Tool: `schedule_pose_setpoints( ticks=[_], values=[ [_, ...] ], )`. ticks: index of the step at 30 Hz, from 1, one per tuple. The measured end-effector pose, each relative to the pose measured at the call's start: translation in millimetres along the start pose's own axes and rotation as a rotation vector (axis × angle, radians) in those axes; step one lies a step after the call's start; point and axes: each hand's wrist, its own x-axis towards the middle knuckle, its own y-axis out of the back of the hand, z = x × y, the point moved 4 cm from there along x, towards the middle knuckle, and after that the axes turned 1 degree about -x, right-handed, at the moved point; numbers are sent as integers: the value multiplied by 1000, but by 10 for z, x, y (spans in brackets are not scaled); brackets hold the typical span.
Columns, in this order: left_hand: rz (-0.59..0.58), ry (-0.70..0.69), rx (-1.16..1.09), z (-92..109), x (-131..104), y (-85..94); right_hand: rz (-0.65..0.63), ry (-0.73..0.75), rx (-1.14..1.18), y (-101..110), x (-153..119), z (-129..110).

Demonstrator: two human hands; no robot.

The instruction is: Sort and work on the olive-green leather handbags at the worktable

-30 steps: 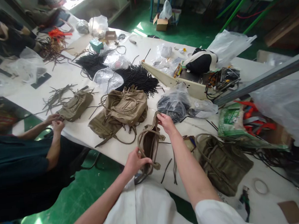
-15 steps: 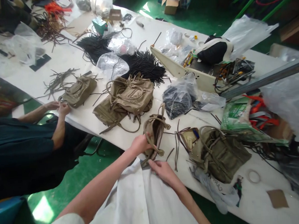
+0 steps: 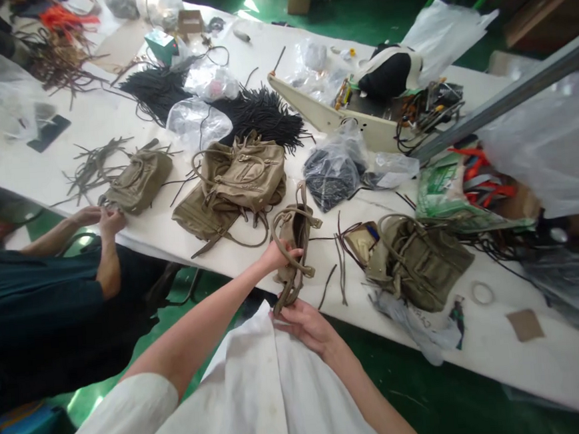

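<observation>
The left hand [image 3: 281, 254] grasps the open bag [image 3: 299, 232] at its left side; the right hand [image 3: 305, 321] grasps the bag's near end.

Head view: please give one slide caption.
Left hand holds an open handbag, right hand at its near end.

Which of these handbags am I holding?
The brown handbag in front of your white shirt, mouth gaping, gripped by your left hand and touched by your right hand. The other handbags lie clear of both.
</observation>
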Motion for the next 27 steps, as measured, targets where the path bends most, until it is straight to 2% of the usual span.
schedule_pose_setpoints(
  ticks=[5, 8, 12, 14, 15, 17, 19, 21, 22, 24, 27],
  values=[
    [-27, 1, -66, 18, -21, -18, 165, 87, 47, 11, -126, 91],
    [-38, 14, -124, 11, -96, -84, 196, 115, 27, 23, -140, 154],
    [-41, 43, -225, -37, -152, -127, 235, 182, -144, 78, -159, 188],
    [-13, 63, -284, -83, -189, -95, 225, 176, -352, 137, -232, 147],
    [1, 76, -313, -112, -219, -73, 235, 154, -513, 187, -282, 89],
    [31, 111, -370, -177, -291, -38, 378, 153, -881, 334, -369, -173],
    [58, 156, -434, -243, -357, -40, 623, 301, -1164, 434, -366, -627],
    [72, 214, -503, -306, -396, -87, 772, 490, -1287, 401, -197, -1079],
    [68, 237, -543, -332, -403, -122, 768, 532, -1320, 349, -44, -1246],
    [45, 279, -624, -380, -398, -190, 654, 515, -1359, 242, 325, -1434],
    [74, 325, -703, -495, -380, -185, 448, 466, -1348, 245, 773, -1449]
  ],
)
